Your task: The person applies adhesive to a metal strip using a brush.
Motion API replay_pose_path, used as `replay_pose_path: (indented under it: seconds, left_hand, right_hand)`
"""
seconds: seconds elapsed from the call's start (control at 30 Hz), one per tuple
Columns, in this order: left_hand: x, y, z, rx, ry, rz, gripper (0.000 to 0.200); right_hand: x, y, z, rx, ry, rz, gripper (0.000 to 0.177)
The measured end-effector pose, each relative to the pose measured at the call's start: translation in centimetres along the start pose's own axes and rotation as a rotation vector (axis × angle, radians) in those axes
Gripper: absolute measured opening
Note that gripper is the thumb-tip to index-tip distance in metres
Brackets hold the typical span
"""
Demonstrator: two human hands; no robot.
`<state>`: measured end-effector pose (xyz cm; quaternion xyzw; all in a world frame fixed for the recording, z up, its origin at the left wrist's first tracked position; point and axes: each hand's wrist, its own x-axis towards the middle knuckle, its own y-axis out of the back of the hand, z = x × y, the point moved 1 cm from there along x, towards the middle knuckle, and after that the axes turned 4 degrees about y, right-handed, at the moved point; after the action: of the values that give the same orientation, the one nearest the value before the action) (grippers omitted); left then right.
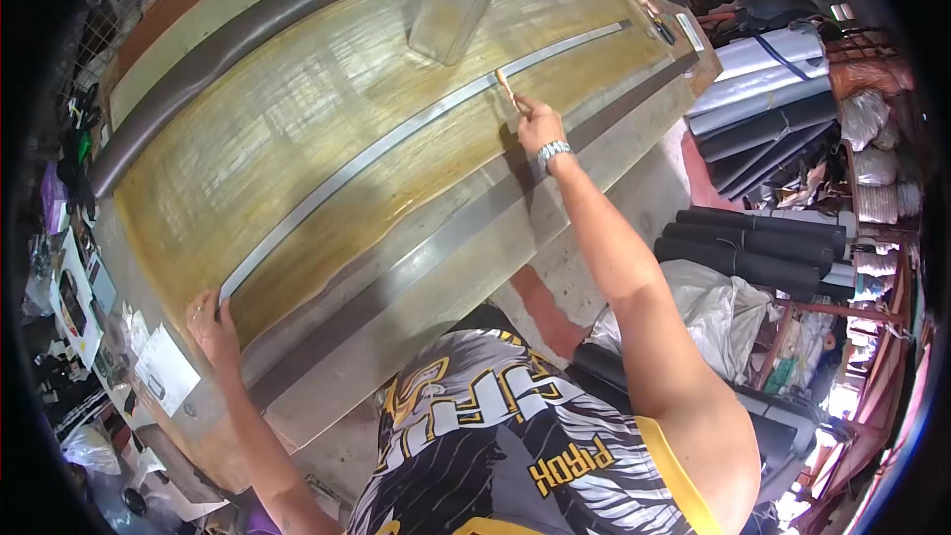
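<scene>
Long grey strip (396, 144) lies diagonally on yellow glue-stained board (297, 109). Right hand (538, 126) grips small wooden-handled brush (506, 91) on it; left hand (213, 327), fingers spread, presses near end. Advice: stroke lengthwise, pin end firmly.

Your brush (506, 89) has a bare wood handle. The board (287, 119) shines yellow and streaky; its strip (396, 144) is matt grey, the can (458, 0) dull metal.

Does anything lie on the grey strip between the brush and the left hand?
Nothing visible does. The strip lies bare between brush and left hand; the metal can stands farther away, beside the strip.
</scene>
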<state>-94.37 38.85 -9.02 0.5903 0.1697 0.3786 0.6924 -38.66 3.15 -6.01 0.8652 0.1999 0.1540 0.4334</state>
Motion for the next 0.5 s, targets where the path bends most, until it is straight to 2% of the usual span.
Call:
replay_pose_path:
  seconds: [0.1, 0.17, 0.2, 0.23, 0.27, 0.3, 0.33, 0.37, 0.43, 0.5]
  left_hand:
    - [-0.3, -0.2, 1.5, 0.124, 0.090, 0.005, 0.028]
    - [-0.2, -0.2, 1.8, 0.160, 0.081, 0.028, 0.029]
    - [-0.1, -0.2, 1.9, 0.156, 0.105, 0.012, 0.029]
    - [-0.2, -0.1, 2.1, 0.151, 0.134, -0.013, 0.030]
    - [-0.1, 0.0, 2.2, 0.105, 0.135, -0.025, 0.031]
    - [-0.6, -1.1, -0.1, -0.083, 0.287, 0.030, 0.031]
    - [-1.4, -3.0, -3.7, -0.272, 0.443, 0.088, 0.032]
    - [-1.8, -3.9, -5.2, -0.465, 0.599, 0.155, 0.032]
    - [0.1, -1.1, 0.0, -0.324, 0.703, 0.348, 0.031]
    - [1.6, -0.2, 2.6, -0.216, 0.765, 0.463, 0.031]
  right_hand:
    - [3.2, -0.5, 4.3, -0.044, 0.052, 0.042, 0.041]
    - [3.7, -1.5, 4.5, -0.023, 0.068, 0.011, 0.042]
    - [3.2, -2.8, 5.1, 0.008, 0.120, -0.019, 0.054]
    - [1.6, -1.2, 1.7, 0.037, 0.101, -0.108, 0.068]
    - [0.3, -1.9, 1.2, 0.135, 0.157, -0.162, 0.077]
    - [-1.0, -2.3, 0.2, 0.270, 0.268, -0.187, 0.068]
    - [-2.1, -2.4, 0.1, 0.268, 0.318, -0.339, 0.052]
    - [-1.7, -1.9, 0.7, 0.301, 0.312, -0.267, 0.047]
    - [-0.7, -0.8, 1.9, 0.368, 0.306, -0.120, 0.038]
    - [3.3, 0.5, 6.1, 0.267, 0.159, -0.064, 0.039]
